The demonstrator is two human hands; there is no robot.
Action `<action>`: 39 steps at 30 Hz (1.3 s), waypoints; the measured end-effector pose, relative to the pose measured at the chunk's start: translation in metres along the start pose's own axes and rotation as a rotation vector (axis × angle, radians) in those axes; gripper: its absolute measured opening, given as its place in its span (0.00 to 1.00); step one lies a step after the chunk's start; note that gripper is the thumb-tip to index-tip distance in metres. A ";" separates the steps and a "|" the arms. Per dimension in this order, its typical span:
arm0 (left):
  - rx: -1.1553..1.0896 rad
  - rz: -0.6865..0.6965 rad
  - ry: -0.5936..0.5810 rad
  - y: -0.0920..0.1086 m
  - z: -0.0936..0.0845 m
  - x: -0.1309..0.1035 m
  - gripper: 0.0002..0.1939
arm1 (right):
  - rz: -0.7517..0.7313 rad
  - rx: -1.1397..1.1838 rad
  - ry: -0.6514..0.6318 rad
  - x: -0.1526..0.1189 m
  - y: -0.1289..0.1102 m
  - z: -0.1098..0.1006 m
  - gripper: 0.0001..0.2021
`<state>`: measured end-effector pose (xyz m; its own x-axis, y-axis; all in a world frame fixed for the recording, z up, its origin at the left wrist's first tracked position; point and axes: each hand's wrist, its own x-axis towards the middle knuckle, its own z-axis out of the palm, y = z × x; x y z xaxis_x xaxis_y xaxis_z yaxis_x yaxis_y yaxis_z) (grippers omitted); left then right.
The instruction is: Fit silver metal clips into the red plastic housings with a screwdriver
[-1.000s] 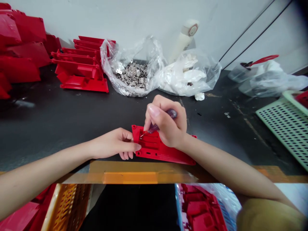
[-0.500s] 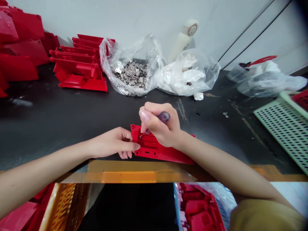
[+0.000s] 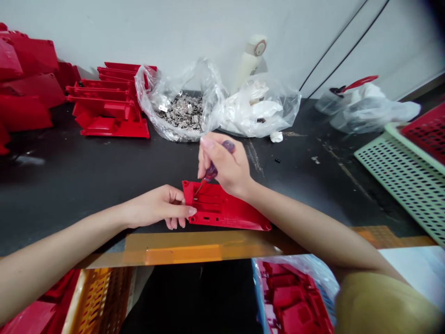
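A red plastic panel (image 3: 239, 214) with a slotted recess lies flat near the table's front edge. My left hand (image 3: 166, 207) grips its left end, thumb on top and fingers around the side. In my right hand (image 3: 225, 162) is a screwdriver (image 3: 210, 172) with a dark, see-through handle, held at a slant. Its thin shaft points down at a small metal piece (image 3: 195, 199) in the left end of the recess. Whether the tip touches that piece I cannot tell. My right hand and wrist cover part of the panel's upper edge.
Behind the panel stand a clear bag of small metal pieces (image 3: 186, 111) and a bag of white items (image 3: 260, 109). Stacked red panels (image 3: 111, 109) are at the back left. A green basket (image 3: 399, 171) is on the right. Below the edge is a crate of red parts (image 3: 295, 301).
My right hand has lifted slightly, and the screwdriver now stands clearer above the recess, showing the metal piece. My left hand keeps its hold on the panel. The whole view has shifted a little.
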<state>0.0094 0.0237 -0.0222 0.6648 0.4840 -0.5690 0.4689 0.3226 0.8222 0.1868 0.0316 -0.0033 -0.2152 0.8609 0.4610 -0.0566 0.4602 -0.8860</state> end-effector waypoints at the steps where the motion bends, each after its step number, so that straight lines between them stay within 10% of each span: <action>1: 0.000 0.000 -0.007 0.000 0.000 0.000 0.16 | -0.002 0.011 0.023 0.001 -0.001 0.000 0.21; 16: -0.004 -0.006 -0.023 0.001 0.000 -0.002 0.11 | 0.115 -0.108 -0.037 0.003 -0.028 0.004 0.21; 22: -0.027 0.013 0.118 0.000 0.007 0.000 0.11 | 0.131 -0.476 -0.036 0.016 -0.048 -0.024 0.22; 28: -0.068 0.158 0.234 0.002 0.010 0.004 0.09 | 0.443 -0.929 -0.343 0.012 -0.044 -0.051 0.13; 32: -0.068 0.205 0.358 0.003 0.015 0.007 0.09 | 0.572 -0.860 -0.529 -0.002 -0.023 -0.056 0.16; 39: -0.045 0.272 0.635 -0.005 0.028 0.010 0.08 | 0.506 -0.581 -0.384 -0.022 -0.011 -0.050 0.14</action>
<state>0.0303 0.0040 -0.0327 0.2797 0.9306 -0.2360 0.3002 0.1487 0.9422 0.2404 0.0183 -0.0014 -0.4010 0.9075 -0.1248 0.6206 0.1689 -0.7657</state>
